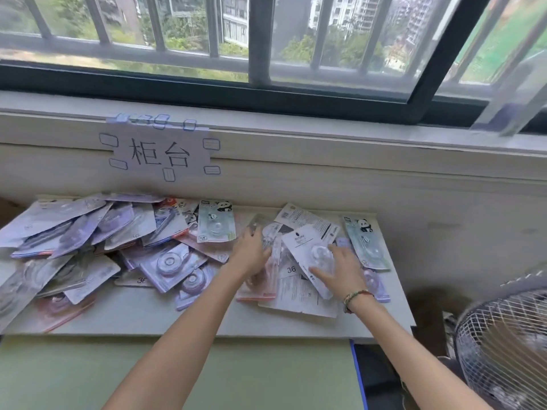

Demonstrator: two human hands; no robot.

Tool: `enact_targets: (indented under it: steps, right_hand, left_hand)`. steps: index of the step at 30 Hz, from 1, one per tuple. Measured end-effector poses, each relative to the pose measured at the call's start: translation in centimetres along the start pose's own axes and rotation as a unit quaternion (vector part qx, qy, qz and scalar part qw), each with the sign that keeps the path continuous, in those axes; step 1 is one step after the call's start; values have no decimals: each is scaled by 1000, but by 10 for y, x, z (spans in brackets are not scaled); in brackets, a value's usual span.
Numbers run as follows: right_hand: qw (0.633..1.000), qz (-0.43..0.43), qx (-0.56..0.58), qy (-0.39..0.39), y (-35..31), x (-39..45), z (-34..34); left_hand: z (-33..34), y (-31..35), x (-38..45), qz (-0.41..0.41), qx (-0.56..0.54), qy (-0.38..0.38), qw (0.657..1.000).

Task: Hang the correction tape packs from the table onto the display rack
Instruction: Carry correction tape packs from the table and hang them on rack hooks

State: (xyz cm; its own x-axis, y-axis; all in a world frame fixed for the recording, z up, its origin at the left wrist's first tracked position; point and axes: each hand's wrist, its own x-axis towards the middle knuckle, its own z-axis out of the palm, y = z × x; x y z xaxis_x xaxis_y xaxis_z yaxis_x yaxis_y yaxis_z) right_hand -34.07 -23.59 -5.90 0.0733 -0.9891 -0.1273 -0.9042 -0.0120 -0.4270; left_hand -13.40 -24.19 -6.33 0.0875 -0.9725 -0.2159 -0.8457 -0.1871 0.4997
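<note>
L hand (250, 252): resting on scattered packs (165, 261), fingers lying relaxed, gripping nothing
R hand (343, 269): fingers pinching white pack (307, 247) w/ thumb
Table (207, 321): carrying both piles

Bright daylight is pouring through the far window (266, 39), lighting the counter (207, 324) evenly with soft shadows. Motion blur is smearing everything, and wide-angle distortion is bending the edges.

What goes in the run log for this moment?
stage: picking packs | left hand: on pile | right hand: gripping white pack | rack: unseen
</note>
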Motion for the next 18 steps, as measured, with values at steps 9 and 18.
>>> enact_targets:
  steps: [9, 18]
  right_hand:
    - [995, 29, -25, -87, -5, 12, 7]
    - [991, 69, 82, -84, -7, 16, 7]
  left_hand:
    - [12, 3, 2, -52, 16, 36, 998]
    - [10, 7, 1, -89, -84, -3, 993]
